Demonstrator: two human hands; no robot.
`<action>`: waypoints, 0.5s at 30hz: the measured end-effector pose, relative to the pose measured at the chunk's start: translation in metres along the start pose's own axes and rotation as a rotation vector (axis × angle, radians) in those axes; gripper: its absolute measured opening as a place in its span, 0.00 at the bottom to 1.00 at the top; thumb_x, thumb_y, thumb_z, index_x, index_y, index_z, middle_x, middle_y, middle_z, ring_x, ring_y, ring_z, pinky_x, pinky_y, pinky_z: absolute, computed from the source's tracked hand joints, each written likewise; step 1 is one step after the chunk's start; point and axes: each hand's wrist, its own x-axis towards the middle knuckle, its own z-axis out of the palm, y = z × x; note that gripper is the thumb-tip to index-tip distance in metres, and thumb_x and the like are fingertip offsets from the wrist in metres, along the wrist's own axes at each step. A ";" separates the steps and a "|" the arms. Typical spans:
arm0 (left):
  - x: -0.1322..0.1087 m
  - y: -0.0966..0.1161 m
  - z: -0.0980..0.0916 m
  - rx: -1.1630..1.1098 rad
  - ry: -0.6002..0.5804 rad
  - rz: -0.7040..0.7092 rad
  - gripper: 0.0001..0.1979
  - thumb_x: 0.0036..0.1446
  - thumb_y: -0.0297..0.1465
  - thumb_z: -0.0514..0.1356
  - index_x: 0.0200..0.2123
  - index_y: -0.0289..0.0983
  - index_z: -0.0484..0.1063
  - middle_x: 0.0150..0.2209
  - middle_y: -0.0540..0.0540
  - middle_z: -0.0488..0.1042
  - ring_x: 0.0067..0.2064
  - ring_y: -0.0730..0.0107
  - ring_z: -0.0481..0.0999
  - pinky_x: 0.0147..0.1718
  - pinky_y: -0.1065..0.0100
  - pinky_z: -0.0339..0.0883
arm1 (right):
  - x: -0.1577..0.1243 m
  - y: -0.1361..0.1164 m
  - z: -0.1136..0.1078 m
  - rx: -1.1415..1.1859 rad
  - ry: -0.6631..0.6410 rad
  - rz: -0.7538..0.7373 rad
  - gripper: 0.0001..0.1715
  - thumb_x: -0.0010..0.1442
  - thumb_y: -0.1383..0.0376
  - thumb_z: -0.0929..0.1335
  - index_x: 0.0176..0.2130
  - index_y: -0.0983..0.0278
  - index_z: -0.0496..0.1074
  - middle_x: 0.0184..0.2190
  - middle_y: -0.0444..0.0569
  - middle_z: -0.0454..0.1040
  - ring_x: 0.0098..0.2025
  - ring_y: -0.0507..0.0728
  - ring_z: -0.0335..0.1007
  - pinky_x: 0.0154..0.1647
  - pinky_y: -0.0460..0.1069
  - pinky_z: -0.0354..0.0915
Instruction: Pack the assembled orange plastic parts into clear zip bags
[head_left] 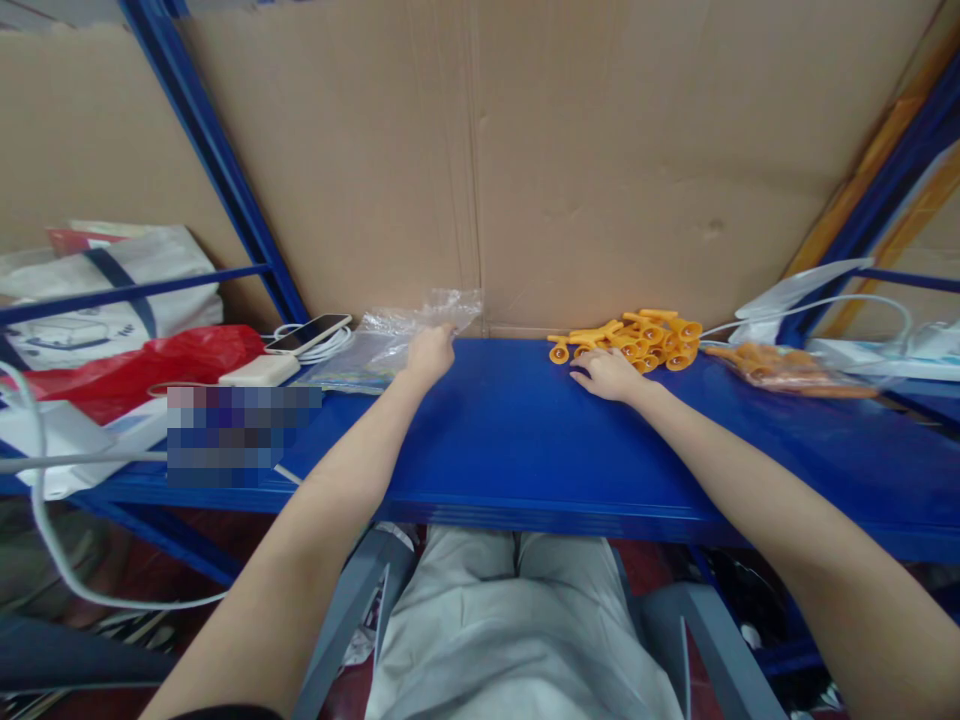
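My left hand (430, 354) rests on the blue shelf (510, 440) with its fingers closed on the edge of a clear plastic bag (405, 330) near the cardboard back wall. My right hand (609, 375) lies palm down, fingers stretched out, touching the near edge of a pile of small orange plastic parts (637, 340). Whether a part is under its fingers is hidden.
A phone (309, 332), a white power bank (259, 371) and white cables lie left of the bag. A red bag (135, 368) and white bags sit at far left. Another clear bag holding orange parts (780, 366) lies at right. Cardboard (525, 150) closes the back.
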 end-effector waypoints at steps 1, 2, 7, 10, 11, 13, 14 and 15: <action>-0.002 0.006 0.002 -0.019 -0.017 0.087 0.19 0.65 0.26 0.52 0.56 0.37 0.74 0.48 0.37 0.80 0.53 0.50 0.78 0.53 0.56 0.70 | 0.000 0.000 0.000 -0.002 0.009 0.006 0.24 0.68 0.61 0.59 0.56 0.67 0.73 0.57 0.62 0.74 0.59 0.67 0.67 0.54 0.61 0.62; -0.004 0.012 0.005 -0.042 -0.041 0.174 0.19 0.65 0.26 0.52 0.56 0.38 0.74 0.49 0.39 0.80 0.53 0.53 0.78 0.53 0.58 0.70 | 0.000 -0.001 0.001 -0.006 0.021 0.006 0.25 0.68 0.61 0.59 0.58 0.68 0.71 0.58 0.62 0.73 0.59 0.67 0.67 0.54 0.61 0.61; -0.011 0.031 0.019 -0.093 -0.200 0.460 0.17 0.65 0.27 0.55 0.53 0.41 0.77 0.51 0.44 0.80 0.53 0.59 0.79 0.54 0.63 0.69 | -0.001 -0.004 0.005 -0.055 0.110 -0.045 0.27 0.67 0.66 0.57 0.61 0.65 0.69 0.60 0.62 0.70 0.61 0.67 0.64 0.60 0.66 0.54; -0.011 0.032 0.024 -0.024 -0.290 0.534 0.18 0.65 0.27 0.54 0.54 0.41 0.76 0.52 0.44 0.80 0.54 0.59 0.79 0.54 0.62 0.69 | 0.001 -0.003 0.010 -0.086 0.163 -0.058 0.29 0.66 0.68 0.57 0.62 0.63 0.69 0.61 0.60 0.70 0.63 0.67 0.61 0.62 0.69 0.50; -0.010 0.031 0.024 -0.003 -0.311 0.547 0.18 0.65 0.26 0.54 0.54 0.41 0.76 0.52 0.44 0.79 0.54 0.60 0.78 0.55 0.63 0.69 | 0.001 -0.002 0.012 -0.102 0.170 -0.053 0.29 0.65 0.68 0.57 0.62 0.62 0.69 0.61 0.59 0.69 0.63 0.67 0.60 0.62 0.70 0.49; -0.008 0.027 0.025 0.014 -0.333 0.556 0.19 0.64 0.25 0.53 0.55 0.41 0.76 0.54 0.46 0.79 0.55 0.61 0.78 0.55 0.64 0.68 | 0.003 0.000 0.015 -0.137 0.169 -0.030 0.30 0.65 0.68 0.57 0.62 0.61 0.69 0.62 0.58 0.69 0.64 0.67 0.59 0.62 0.72 0.47; -0.007 0.025 0.025 0.018 -0.339 0.554 0.20 0.64 0.25 0.53 0.55 0.42 0.76 0.55 0.46 0.78 0.56 0.62 0.77 0.56 0.64 0.68 | 0.004 0.000 0.016 -0.153 0.164 -0.015 0.30 0.64 0.68 0.57 0.62 0.61 0.70 0.63 0.58 0.68 0.64 0.68 0.59 0.62 0.72 0.47; -0.006 0.022 0.025 0.021 -0.344 0.547 0.20 0.64 0.25 0.53 0.55 0.42 0.76 0.55 0.47 0.78 0.56 0.62 0.77 0.56 0.65 0.67 | 0.004 0.001 0.017 -0.164 0.158 -0.003 0.30 0.64 0.68 0.57 0.61 0.61 0.70 0.63 0.58 0.68 0.64 0.68 0.58 0.62 0.72 0.47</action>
